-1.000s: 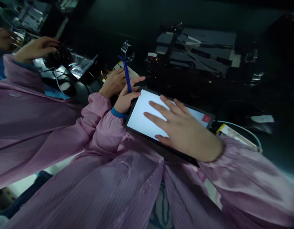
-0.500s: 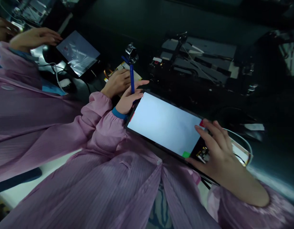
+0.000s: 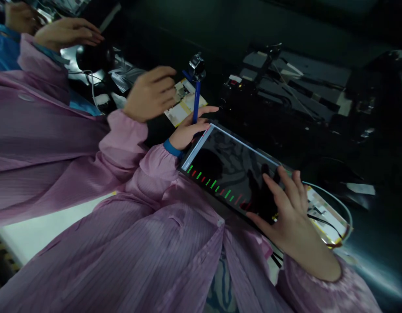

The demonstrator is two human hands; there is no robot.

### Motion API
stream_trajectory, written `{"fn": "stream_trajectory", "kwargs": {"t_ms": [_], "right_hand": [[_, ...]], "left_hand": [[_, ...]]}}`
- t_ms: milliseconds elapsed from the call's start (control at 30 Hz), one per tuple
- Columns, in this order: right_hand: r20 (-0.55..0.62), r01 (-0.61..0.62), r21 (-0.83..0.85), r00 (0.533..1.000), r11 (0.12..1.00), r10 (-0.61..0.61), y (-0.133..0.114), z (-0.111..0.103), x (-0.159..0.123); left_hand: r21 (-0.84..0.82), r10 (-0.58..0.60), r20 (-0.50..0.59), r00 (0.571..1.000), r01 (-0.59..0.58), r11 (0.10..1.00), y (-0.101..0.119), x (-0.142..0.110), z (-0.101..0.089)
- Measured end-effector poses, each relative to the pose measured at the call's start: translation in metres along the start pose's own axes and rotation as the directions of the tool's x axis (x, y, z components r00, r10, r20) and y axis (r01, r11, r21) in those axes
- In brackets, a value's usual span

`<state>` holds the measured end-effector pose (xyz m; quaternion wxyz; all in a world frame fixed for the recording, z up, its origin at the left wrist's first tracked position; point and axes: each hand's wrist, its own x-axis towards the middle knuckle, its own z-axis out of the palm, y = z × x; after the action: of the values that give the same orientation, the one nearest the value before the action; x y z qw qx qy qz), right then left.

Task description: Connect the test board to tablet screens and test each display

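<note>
A tablet screen [image 3: 227,161] lies tilted in front of my body, dark with rows of small green and red text and a light strip along two edges. My left hand [image 3: 184,132] holds its upper left corner, thumb on the rim and index finger stretched out. A blue stick [image 3: 196,102] stands up beside that thumb, below a shiny metal piece [image 3: 197,66]; whether I grip it I cannot tell. My right hand [image 3: 292,217] is spread over the screen's right end, fingertips and thumb at the surface. It hides part of that end.
A co-worker's hand [image 3: 152,93] hovers left of mine by a circuit board with yellow edges [image 3: 181,106]. The co-worker's other hand [image 3: 70,34] is farther back. Black equipment with grey panels [image 3: 295,82] stands behind. Another board [image 3: 328,213] with cables lies at the right.
The screen went from plain white with coloured corners to dark with text. The co-worker's nearer hand lifted off the board. The bluish panel by the co-worker's farther hand is no longer seen there.
</note>
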<state>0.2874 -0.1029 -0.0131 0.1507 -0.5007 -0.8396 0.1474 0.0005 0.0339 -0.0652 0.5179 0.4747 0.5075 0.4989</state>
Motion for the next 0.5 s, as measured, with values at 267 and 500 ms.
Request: {"fn": "stream_trajectory", "kwargs": {"t_ms": [267,500], "right_hand": [[0.043,0.116,-0.030,0.993,0.993,-0.114,-0.035,0.014,0.009],[0.083,0.184,-0.046,0.980,0.982,-0.180,-0.055,0.029,0.012]], "left_hand": [[-0.084,-0.003,0.269,0.963,0.027,0.996,0.017,-0.013,-0.003],[-0.109,-0.034,0.285,0.958,0.067,0.992,0.021,-0.013,-0.001]]}}
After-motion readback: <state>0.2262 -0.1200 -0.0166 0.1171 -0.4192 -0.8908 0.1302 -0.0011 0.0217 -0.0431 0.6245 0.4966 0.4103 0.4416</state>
